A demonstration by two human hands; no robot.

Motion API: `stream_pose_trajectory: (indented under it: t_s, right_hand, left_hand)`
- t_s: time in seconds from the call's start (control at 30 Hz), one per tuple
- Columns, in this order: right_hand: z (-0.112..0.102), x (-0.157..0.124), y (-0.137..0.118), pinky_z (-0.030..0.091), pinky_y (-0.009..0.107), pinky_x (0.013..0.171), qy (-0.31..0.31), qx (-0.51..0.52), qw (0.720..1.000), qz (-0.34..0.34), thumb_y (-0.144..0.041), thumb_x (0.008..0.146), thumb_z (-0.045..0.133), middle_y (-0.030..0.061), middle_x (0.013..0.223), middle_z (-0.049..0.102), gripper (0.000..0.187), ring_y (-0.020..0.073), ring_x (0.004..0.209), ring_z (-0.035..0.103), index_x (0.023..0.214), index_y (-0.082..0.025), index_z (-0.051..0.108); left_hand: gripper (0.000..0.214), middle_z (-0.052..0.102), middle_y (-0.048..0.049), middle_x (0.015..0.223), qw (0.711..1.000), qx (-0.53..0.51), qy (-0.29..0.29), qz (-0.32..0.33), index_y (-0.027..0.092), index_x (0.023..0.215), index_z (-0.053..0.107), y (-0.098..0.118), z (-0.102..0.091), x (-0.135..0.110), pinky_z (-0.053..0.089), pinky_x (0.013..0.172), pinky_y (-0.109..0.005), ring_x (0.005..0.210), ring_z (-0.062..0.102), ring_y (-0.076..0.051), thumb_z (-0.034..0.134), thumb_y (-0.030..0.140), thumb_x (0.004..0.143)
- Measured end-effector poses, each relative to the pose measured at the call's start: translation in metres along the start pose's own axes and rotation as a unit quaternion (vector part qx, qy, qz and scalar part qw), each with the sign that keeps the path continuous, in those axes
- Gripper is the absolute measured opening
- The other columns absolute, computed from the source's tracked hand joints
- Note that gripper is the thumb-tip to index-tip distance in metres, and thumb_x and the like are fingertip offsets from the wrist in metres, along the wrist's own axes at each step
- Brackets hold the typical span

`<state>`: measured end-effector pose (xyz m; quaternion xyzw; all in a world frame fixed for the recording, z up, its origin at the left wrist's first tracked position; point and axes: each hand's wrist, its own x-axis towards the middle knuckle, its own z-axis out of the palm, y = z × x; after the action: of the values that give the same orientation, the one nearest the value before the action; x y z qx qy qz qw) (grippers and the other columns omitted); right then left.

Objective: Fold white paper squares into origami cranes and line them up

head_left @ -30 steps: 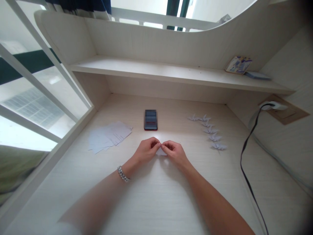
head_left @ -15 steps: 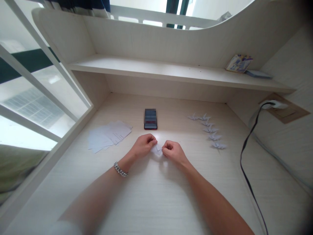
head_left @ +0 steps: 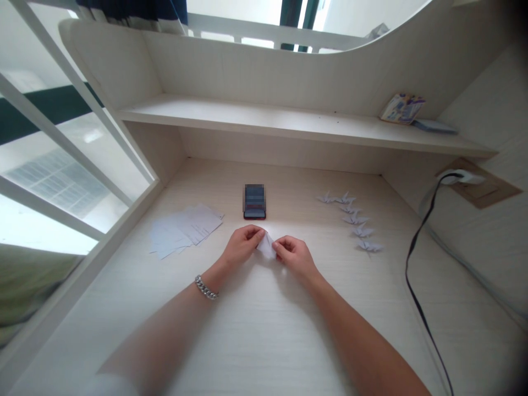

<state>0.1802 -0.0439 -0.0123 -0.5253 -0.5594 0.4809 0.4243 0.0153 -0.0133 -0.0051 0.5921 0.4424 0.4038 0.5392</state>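
Between my two hands is a small piece of folded white paper (head_left: 266, 247), held just above the pale desk. My left hand (head_left: 244, 243), with a silver chain bracelet (head_left: 205, 287) at its wrist, pinches the paper's upper left part between thumb and fingers. From the right side my right hand (head_left: 295, 256) grips the paper's other edge in a pinch. The fingertips hide parts of the folds. Straight beyond the hands a phone (head_left: 254, 202) lies on the desk, its screen pixelated.
Several white paper sheets (head_left: 181, 231) lie overlapping on the left. Several folded paper cranes (head_left: 355, 219) form a curved row on the right. A black cable (head_left: 413, 242) runs down from a wall socket (head_left: 480, 181). A shelf (head_left: 264, 118) crosses the back, holding a small colourful box (head_left: 402, 108).
The folded paper has turned between my fingers and now shows a smoother, more pointed white face. Both hands stay in nearly the same place.
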Motion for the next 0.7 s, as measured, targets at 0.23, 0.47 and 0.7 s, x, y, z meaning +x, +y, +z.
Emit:
stream_pose_trajectory:
  t_s: [0.23, 0.47, 0.7]
  right_hand:
    - [0.0033, 0.0022, 0.0024, 0.04, 0.024, 0.048, 0.032, 0.058, 0.998, 0.005, -0.043, 0.074, 0.061, 0.0018, 0.057, 0.06, 0.028, 0.013, 0.051, 0.054, 0.073, -0.015, 0.063]
    - [-0.0009, 0.0051, 0.0011, 0.042, 0.024, 0.047, 0.023, 0.109, 0.994, 0.018, -0.043, 0.067, 0.068, 0.0019, 0.06, 0.063, 0.03, 0.0144, 0.054, 0.058, 0.078, -0.016, 0.063]
    - [-0.0033, 0.0061, 0.0029, 0.045, 0.024, 0.049, 0.036, 0.125, 0.991, 0.035, -0.04, 0.064, 0.071, 0.0018, 0.057, 0.063, 0.027, 0.0138, 0.052, 0.058, 0.071, -0.016, 0.061]
  left_hand:
    - [0.034, 0.066, -0.0052, 0.08, 0.997, -0.083, 0.007, -0.003, 0.012, 0.088, 0.059, -0.0035, 0.0109, -0.0049, 0.048, 0.069, -0.027, 0.074, 0.061, -0.015, 0.072, 0.032, 0.064]
    - [0.042, 0.067, -0.0061, 0.079, 0.989, -0.139, -0.018, -0.035, 0.011, 0.099, 0.056, -0.0051, 0.0078, -0.004, 0.048, 0.063, -0.026, 0.068, 0.062, -0.014, 0.073, 0.022, 0.062]
    - [0.03, 0.067, -0.0079, 0.083, 0.992, -0.116, -0.045, -0.036, 0.01, 0.091, 0.061, -0.0012, 0.0098, -0.0063, 0.046, 0.063, -0.025, 0.074, 0.061, -0.015, 0.069, 0.027, 0.067]
